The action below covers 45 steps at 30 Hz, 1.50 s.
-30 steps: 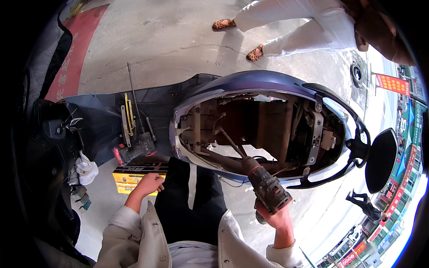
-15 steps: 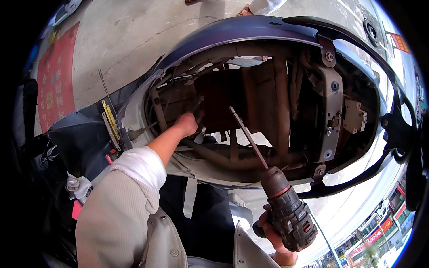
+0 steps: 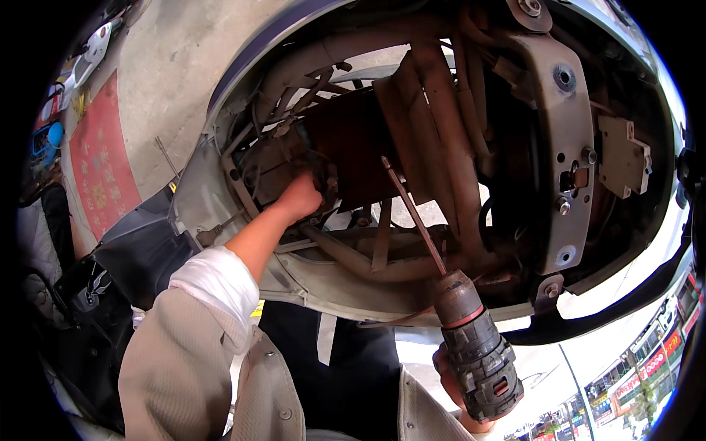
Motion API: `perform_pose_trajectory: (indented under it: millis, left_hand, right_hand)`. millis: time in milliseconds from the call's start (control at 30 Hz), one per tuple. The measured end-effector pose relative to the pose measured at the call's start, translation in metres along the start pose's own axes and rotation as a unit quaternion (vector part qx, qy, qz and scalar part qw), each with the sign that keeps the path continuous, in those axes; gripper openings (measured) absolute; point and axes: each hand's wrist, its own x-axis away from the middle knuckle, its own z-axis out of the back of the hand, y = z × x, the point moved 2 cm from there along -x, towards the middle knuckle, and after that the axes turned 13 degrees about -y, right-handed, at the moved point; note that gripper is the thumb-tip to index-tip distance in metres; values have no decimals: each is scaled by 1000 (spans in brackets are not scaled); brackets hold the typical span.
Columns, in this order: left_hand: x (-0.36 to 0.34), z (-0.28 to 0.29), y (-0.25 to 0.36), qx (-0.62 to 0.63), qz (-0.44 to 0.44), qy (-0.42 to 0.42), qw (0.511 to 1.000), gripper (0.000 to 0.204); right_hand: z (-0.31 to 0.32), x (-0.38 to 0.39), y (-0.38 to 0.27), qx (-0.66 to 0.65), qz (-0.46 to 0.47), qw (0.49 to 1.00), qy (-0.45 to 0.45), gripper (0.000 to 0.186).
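My left hand (image 3: 303,197) reaches down into the open body of a scooter (image 3: 294,283). Its fingers look curled in against the dark, dirty parts at the left of the cavity; whatever they grip is hidden. At the lower right my right hand (image 3: 448,378) is wrapped round a grey-black cordless drill (image 3: 478,360), mostly hidden behind it. A long, thin screwdriver bit (image 3: 413,217) sticks out of the chuck and points up and left over the cavity. In this view its tip overlaps the dark brown panel (image 3: 349,140) inside; I cannot tell whether they touch.
Brown frame tubes (image 3: 448,132) cross the cavity. A metal bracket (image 3: 570,162) with bolts spans its right end, beside a pale box-shaped part (image 3: 624,158). Black body panels (image 3: 140,239) lie at the left, near a red mat (image 3: 103,158) on concrete ground.
The view has moved closer to the scooter's cavity, which now fills more of the picture. My left hand stays inside among the parts. The drill remains in my right hand, at nearly the same slant.
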Motion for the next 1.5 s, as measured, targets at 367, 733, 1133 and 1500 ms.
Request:
perform_pose_trajectory:
  millis: [367,733,1133,1500]
  left_hand:
    - [14,-33,-9,-143,183,120,965,39]
    - [12,-35,-14,18,207,141,968,49]
    - [-1,-31,-36,58,199,81,975,48]
    - [-5,-29,-37,135,244,48,959,44]
  right_hand:
    - [-4,-8,-9,408,-223,883,58,9]
    - [2,-10,-3,305,-175,930,105,2]
    - [-3,-2,-19,318,-166,929,90,10]
    - [-15,1,-35,336,-175,922,80,20]
